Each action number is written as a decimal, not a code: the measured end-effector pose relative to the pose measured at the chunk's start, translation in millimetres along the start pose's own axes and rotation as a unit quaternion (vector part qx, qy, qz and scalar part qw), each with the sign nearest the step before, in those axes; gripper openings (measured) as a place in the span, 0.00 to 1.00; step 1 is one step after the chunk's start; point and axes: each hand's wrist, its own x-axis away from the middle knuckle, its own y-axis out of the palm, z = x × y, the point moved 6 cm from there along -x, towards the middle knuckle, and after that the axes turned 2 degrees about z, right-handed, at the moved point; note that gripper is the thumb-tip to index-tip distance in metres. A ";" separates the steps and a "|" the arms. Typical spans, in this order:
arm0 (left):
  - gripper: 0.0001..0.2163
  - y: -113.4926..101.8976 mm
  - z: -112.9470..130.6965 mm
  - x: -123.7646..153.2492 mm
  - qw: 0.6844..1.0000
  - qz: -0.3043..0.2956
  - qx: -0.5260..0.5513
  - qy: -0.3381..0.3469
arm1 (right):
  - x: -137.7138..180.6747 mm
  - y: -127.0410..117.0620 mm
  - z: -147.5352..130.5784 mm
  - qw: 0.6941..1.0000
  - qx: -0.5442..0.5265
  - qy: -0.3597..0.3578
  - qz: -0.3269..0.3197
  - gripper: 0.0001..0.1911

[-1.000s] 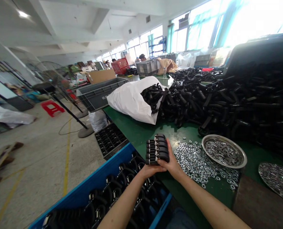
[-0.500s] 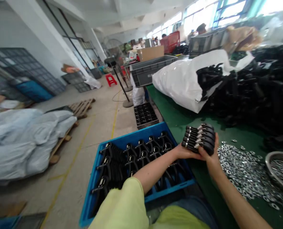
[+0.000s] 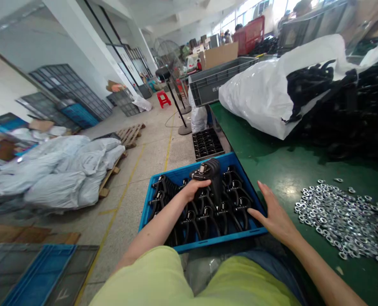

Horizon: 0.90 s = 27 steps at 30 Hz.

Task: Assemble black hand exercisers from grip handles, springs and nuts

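My left hand [image 3: 196,187] grips a stack of black curved lever-like parts [image 3: 215,170] with shiny metal ends, held above a blue crate [image 3: 173,172]. Rows of similar black parts [image 3: 206,219] fill the crate, their bright ends facing up. Over the crate's right edge and the table, my right hand [image 3: 273,214] is open, thumb and fingers spread, holding nothing. Just right of it, a heap of small metal nuts or rings [image 3: 342,219] lies on the green table [image 3: 272,165].
A white sack [image 3: 259,93] spills black parts [image 3: 361,114] across the table's far right. Beyond the blue crate are a dark crate of parts [image 3: 208,143], a grey bin [image 3: 221,80] and a fan stand [image 3: 176,102]. Sacks [image 3: 61,174] lie on a pallet at left.
The stack has gone from both hands over the table to my left hand alone, leftward above the crate. My right hand has let go and opened. The view has turned right.
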 end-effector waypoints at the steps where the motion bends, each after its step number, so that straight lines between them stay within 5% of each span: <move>1: 0.18 -22.7 -1.5 -4.3 1.000 0.015 0.001 -0.020 | 2.3 4.1 3.4 1.000 0.026 -0.015 0.001 0.40; 6: 0.14 -115.9 -13.9 -28.5 0.988 0.077 -0.016 -0.134 | 6.4 14.3 13.5 0.994 0.087 -0.061 0.009 0.37; 11: 0.18 -168.0 -30.5 -53.5 0.974 0.111 -0.030 -0.194 | 5.6 14.5 8.7 0.992 0.106 -0.065 0.005 0.36; 20: 0.21 -203.5 -38.0 -70.1 0.964 0.142 -0.086 -0.208 | 4.3 18.8 8.9 0.989 0.135 -0.062 -0.008 0.35; 27: 0.22 -207.3 -25.4 -63.0 0.924 0.198 -0.261 -0.196 | 6.7 17.4 8.8 0.990 0.127 -0.067 0.002 0.34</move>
